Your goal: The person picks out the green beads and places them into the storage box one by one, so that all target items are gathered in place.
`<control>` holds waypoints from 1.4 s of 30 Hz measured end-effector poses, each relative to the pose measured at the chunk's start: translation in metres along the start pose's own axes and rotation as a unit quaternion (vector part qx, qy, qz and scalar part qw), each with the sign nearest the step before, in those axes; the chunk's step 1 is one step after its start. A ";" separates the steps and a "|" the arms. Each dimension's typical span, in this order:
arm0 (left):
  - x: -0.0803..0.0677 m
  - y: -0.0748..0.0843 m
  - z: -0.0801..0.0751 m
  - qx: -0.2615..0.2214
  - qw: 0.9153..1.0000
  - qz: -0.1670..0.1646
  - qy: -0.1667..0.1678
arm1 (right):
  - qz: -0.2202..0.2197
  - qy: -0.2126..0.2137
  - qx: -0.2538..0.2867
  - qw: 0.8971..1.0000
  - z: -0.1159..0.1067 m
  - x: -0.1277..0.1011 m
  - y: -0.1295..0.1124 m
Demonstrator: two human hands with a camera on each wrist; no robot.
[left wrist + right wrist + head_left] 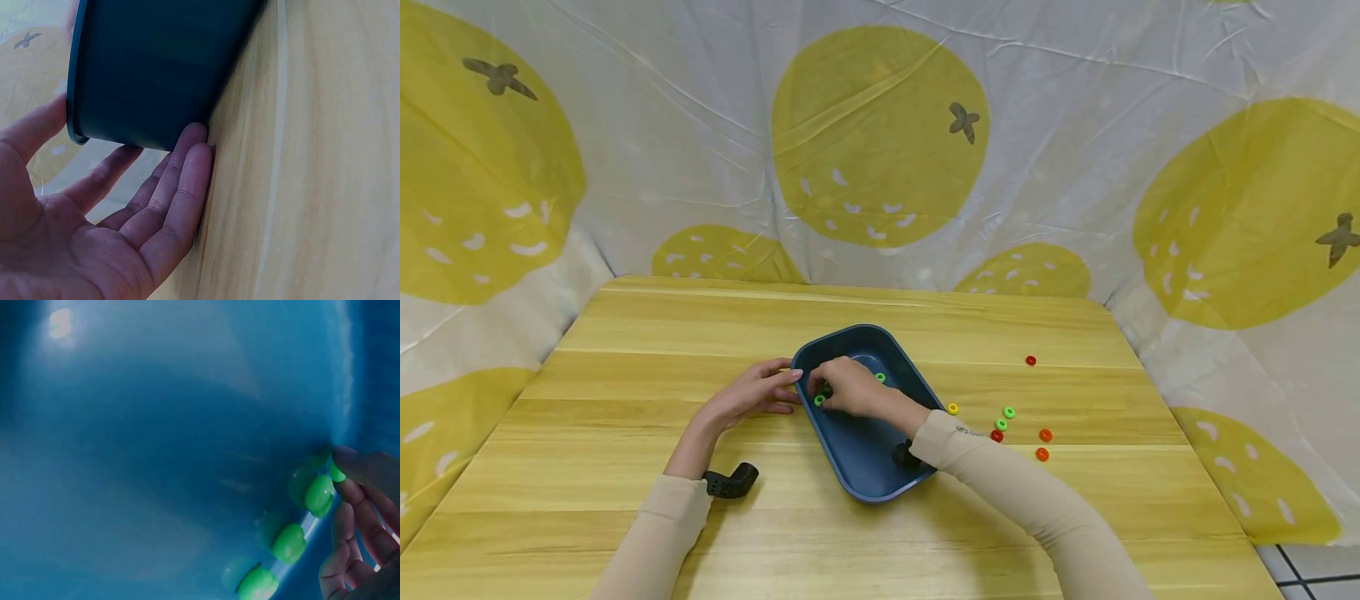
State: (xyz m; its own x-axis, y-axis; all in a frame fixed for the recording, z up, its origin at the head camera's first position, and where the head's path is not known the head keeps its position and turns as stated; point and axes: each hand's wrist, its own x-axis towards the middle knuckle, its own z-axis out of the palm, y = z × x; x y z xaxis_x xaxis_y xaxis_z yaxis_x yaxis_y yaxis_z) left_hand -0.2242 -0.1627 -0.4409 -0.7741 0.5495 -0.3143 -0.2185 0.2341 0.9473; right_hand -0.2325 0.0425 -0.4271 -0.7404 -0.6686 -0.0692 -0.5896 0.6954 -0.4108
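Observation:
A dark blue oblong tray (857, 475) lies in the middle of the wooden table. My left hand (775, 385) rests beside it with straight fingers (187, 169) laid against the tray's outer wall (156, 62). My right hand (833, 388) reaches into the tray's far left end, fingers curled. In the right wrist view its fingertips (359, 478) pinch a green bead (337, 472) at the tray wall. More green beads (289, 542) lie in a row beside it. A green bead (819, 401) shows by the knuckles and another green bead (880, 377) behind the hand.
Loose beads lie on the table right of the tray: a yellow bead (952, 408), two green beads (1008, 412), a red bead (1031, 360) and orange beads (1045, 434). A fruit-print cloth (880, 133) hangs behind and beside the table.

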 end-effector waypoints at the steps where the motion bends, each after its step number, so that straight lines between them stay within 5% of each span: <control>1: 0.000 0.000 0.000 0.000 1.000 0.000 -0.001 | -0.001 -0.001 -0.009 1.000 0.001 0.000 0.000; 10: 0.001 0.000 0.000 0.002 1.000 -0.003 0.001 | 0.000 0.016 0.014 1.000 -0.005 -0.003 0.001; 17: 0.001 0.000 0.000 0.006 1.000 -0.007 0.003 | 0.012 0.103 0.113 0.988 -0.014 -0.007 0.009; 20: 0.002 0.000 0.000 0.006 1.000 -0.006 0.004 | 0.016 0.144 0.196 0.970 -0.017 -0.009 0.013; 26: 0.002 -0.001 0.000 0.003 1.000 -0.009 0.011 | 0.068 0.154 0.386 0.907 -0.026 -0.016 0.015; 29: 0.002 -0.001 0.001 0.000 1.000 -0.011 0.013 | 0.074 0.154 0.417 0.893 -0.033 -0.022 0.013; 42: 0.002 0.000 0.002 0.002 1.000 -0.011 0.016 | 0.085 0.192 0.400 0.892 -0.066 -0.076 0.030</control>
State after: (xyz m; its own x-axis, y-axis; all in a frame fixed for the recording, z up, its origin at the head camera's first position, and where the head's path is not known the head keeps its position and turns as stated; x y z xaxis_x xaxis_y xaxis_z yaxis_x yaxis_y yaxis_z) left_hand -0.2249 -0.1604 -0.4413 -0.7875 0.5189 -0.3324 -0.2325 0.2494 0.9401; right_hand -0.2149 0.1315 -0.3740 -0.9438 -0.3251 0.0603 -0.1522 0.2652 -0.9521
